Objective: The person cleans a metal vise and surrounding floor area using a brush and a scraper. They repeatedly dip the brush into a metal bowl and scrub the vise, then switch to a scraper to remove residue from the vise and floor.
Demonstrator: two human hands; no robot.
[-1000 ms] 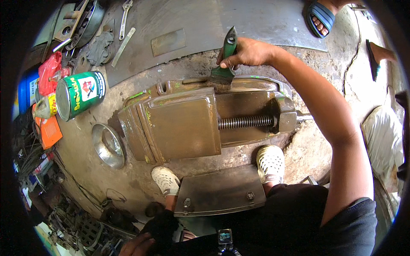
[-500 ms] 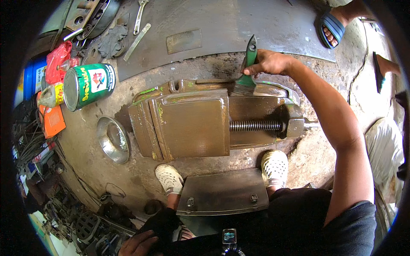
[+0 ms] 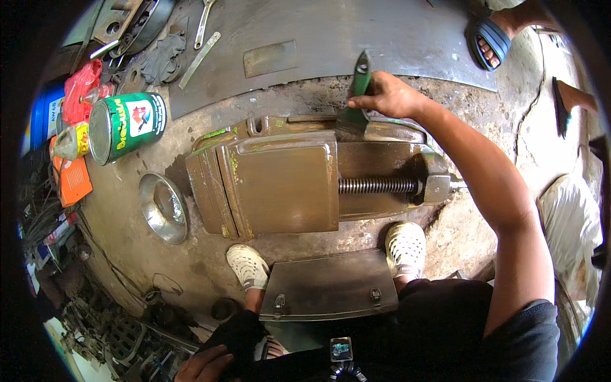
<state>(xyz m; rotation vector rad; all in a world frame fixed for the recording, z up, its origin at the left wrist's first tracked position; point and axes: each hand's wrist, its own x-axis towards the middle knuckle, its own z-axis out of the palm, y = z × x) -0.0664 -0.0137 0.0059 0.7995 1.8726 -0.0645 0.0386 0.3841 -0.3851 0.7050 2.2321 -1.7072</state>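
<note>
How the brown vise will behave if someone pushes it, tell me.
The vise is probably heavy and stiff, as its body and screw look like thick metal. It seems unlikely to roll, being broad and blocky on the floor. It might feel slick to push, since glossy highlights show along its raised edges.

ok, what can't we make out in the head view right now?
All head view:
Right hand: its grip on the far side of the brush, hidden by the brush itself.
Left hand: underside hidden; lower part cut off by the bottom edge.
Screw: left end hidden by the brown vise block.
Wrench: far end cut off by the top edge.
Lower-left clutter: too dark and blurred.
</note>
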